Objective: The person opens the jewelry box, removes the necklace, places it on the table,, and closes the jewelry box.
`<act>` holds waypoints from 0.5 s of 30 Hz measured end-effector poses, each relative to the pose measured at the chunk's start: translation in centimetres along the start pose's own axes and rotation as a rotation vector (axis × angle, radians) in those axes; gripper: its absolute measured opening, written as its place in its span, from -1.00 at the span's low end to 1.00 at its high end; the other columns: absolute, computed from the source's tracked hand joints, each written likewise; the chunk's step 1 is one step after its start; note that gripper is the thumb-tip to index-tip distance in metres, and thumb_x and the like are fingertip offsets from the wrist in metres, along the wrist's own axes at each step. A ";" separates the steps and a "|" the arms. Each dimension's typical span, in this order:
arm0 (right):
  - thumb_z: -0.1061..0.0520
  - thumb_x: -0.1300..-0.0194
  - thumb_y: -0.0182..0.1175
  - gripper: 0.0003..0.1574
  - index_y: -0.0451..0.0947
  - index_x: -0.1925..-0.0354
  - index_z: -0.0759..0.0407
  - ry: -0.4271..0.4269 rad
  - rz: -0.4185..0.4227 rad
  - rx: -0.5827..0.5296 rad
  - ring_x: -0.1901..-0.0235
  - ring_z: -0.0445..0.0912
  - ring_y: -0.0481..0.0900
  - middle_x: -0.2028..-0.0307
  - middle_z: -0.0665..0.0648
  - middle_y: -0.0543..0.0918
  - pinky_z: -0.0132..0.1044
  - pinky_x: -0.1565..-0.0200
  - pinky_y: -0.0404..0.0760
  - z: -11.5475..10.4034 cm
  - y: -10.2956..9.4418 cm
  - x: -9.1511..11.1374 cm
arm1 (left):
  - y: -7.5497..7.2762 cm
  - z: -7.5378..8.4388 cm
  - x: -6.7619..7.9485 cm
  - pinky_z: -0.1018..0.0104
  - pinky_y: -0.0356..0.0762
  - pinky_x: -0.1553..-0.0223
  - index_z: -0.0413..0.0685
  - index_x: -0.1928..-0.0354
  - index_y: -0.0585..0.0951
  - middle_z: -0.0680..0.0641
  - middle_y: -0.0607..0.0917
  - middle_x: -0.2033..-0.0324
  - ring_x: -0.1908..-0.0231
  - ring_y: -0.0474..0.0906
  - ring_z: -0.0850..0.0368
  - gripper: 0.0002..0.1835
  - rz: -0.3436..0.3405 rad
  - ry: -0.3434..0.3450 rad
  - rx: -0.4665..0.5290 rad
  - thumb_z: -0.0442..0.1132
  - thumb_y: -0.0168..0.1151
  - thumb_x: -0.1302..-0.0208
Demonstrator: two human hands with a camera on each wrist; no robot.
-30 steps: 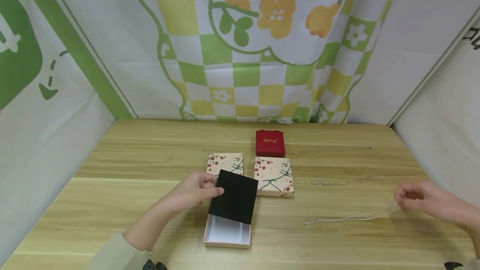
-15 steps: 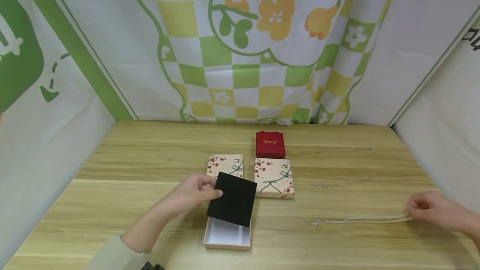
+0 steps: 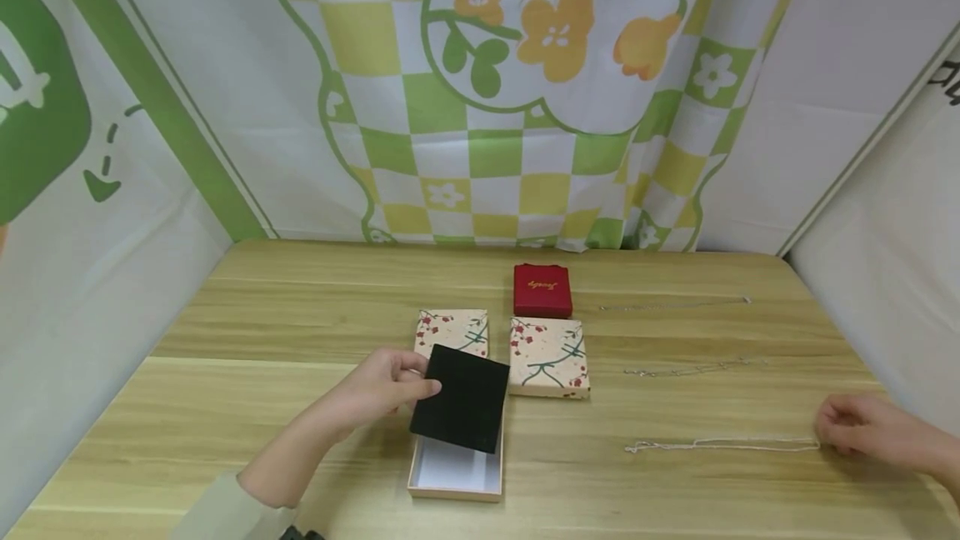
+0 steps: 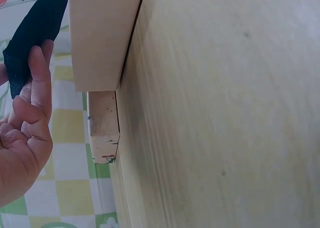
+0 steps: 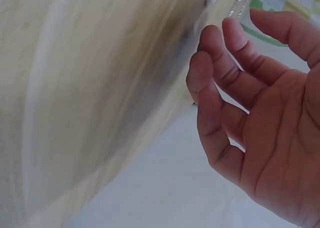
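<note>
In the head view my left hand (image 3: 390, 386) pinches a black square pad (image 3: 461, 398) by its left edge, between thumb and fingers. The pad is tilted over an open shallow box (image 3: 457, 492) with a pale inside, covering its far part. The left wrist view shows the pad (image 4: 25, 43) between the fingers, above the box's side (image 4: 102, 38). My right hand (image 3: 862, 427) is low over the table by the right end of a silver necklace chain (image 3: 735, 444), laid out lengthwise. In the right wrist view its fingers (image 5: 210, 123) are loosely bent, thumb apart, holding nothing.
A floral box lid (image 3: 453, 327) lies behind the pad, partly hidden. To its right are a closed floral box (image 3: 550, 357) and a red jewelry box (image 3: 542, 290). Two more thin chains, a middle one (image 3: 693, 367) and a far one (image 3: 675, 304), lie on the table's right side.
My right hand has moved right, drawing the near chain out straighter, and has let go of its end. The black pad has shifted slightly left in my left hand.
</note>
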State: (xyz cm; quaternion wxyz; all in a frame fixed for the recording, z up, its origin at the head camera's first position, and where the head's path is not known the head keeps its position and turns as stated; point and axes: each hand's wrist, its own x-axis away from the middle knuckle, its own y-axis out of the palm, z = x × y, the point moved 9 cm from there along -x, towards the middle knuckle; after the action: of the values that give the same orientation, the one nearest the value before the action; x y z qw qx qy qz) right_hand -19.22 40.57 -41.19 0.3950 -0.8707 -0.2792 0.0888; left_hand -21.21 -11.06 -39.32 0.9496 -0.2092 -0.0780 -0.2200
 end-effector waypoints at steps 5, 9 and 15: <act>0.33 -0.27 0.04 -0.90 0.46 0.33 0.19 0.037 0.072 0.137 0.49 -0.40 0.40 0.49 -0.19 0.49 -0.43 0.53 0.35 -1.5 -0.4 -1.2 | -0.2 -0.1 0.2 0.31 0.28 0.45 -0.06 0.58 0.26 0.06 0.23 0.66 0.49 0.33 0.12 -0.62 0.016 0.000 -0.006 -0.09 0.23 -0.17; 0.26 -0.30 0.06 -0.88 0.49 0.19 0.25 0.065 0.112 0.199 0.38 -0.40 0.44 0.32 -0.03 0.58 -0.42 0.43 0.45 -3.8 -0.4 -3.0 | -0.4 -0.2 0.4 0.27 0.33 0.42 -0.08 0.55 0.28 0.04 0.26 0.62 0.43 0.41 0.09 -0.64 0.019 -0.004 0.001 -0.08 0.21 -0.19; 0.14 -0.32 0.09 -0.79 0.50 0.10 0.18 0.051 0.178 0.254 0.32 -0.41 0.44 0.24 0.01 0.61 -0.41 0.35 0.49 -8.5 0.3 -6.8 | -1.2 -1.1 0.9 0.25 0.36 0.38 -0.08 0.52 0.31 0.03 0.33 0.61 0.40 0.44 0.07 -0.64 0.023 -0.025 0.002 -0.03 0.19 -0.21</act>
State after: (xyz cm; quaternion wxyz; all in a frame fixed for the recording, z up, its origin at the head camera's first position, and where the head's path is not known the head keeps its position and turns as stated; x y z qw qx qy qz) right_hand -21.58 31.18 -36.09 0.4997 -0.8369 -0.1772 0.1360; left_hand -20.87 -12.82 -39.65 0.9512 -0.2122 -0.0878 -0.2063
